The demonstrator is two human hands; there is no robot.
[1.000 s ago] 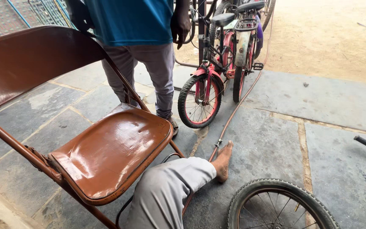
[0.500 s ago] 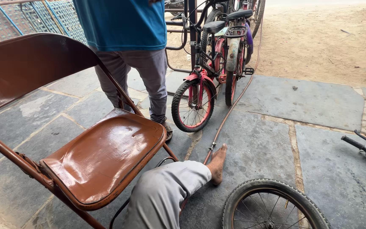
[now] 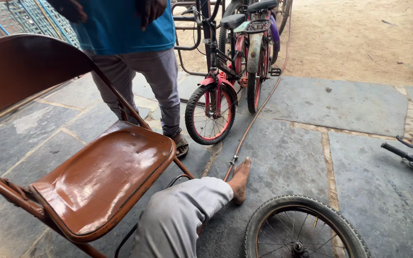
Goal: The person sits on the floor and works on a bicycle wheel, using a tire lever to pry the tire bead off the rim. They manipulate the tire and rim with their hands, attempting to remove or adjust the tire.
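Neither of my hands shows in the head view. My own leg in grey trousers (image 3: 178, 220) stretches out over the stone floor, ending in a bare foot (image 3: 240, 180). A brown metal folding chair (image 3: 101, 177) stands at my left, its seat shiny. A loose bicycle wheel with a black tyre (image 3: 304, 229) lies by my foot at the bottom edge. Another person in a blue shirt and grey trousers (image 3: 139, 62) stands behind the chair, both of that person's hands hanging at chest height.
A small red bicycle (image 3: 216, 95) stands upright beside a second bicycle (image 3: 259, 52). A thin brown hose (image 3: 256, 114) runs across the grey stone slabs to my foot. A black handlebar (image 3: 409, 155) lies at the right. Sandy ground lies beyond.
The view has shifted down and slightly right, so the chair and bicycles sit higher in frame. The standing person has moved a little; the hands now hang in front of the shirt.
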